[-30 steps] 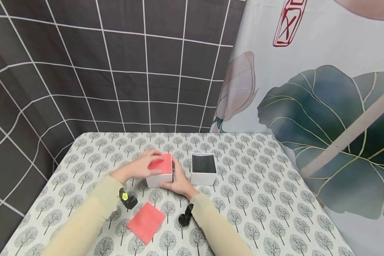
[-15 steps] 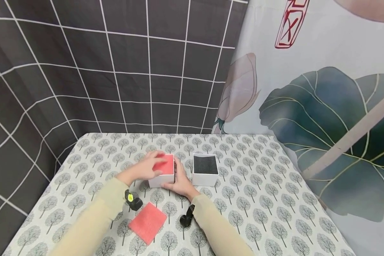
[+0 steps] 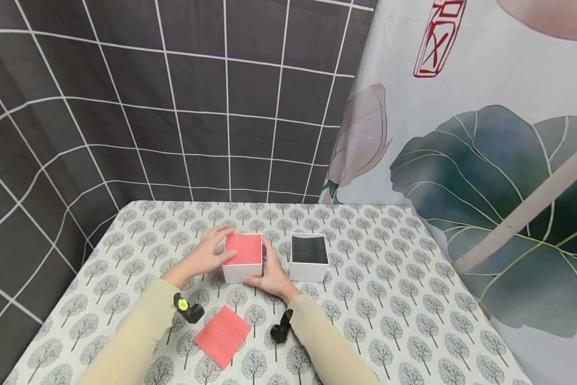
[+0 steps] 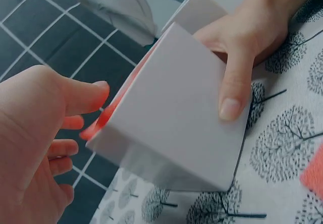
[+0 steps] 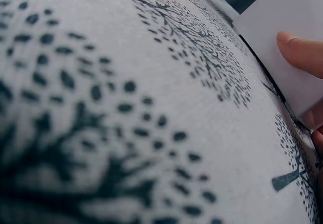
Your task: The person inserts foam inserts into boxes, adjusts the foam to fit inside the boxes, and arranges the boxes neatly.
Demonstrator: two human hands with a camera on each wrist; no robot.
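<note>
Tree-patterned cloth is covering the desk (image 3: 389, 299), where my right grip (image 3: 269, 272) is grasping the white box (image 3: 242, 270) holding red foam (image 3: 242, 248); my left grip (image 3: 204, 256), released, is touching its side.

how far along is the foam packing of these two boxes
Looks done: a pink foam pad lies in the left white box. In hand: the left hand and right hand flank that box, the right thumb on its front. Left: a second pink pad lies loose on the table; the other box shows only black lining.
</note>
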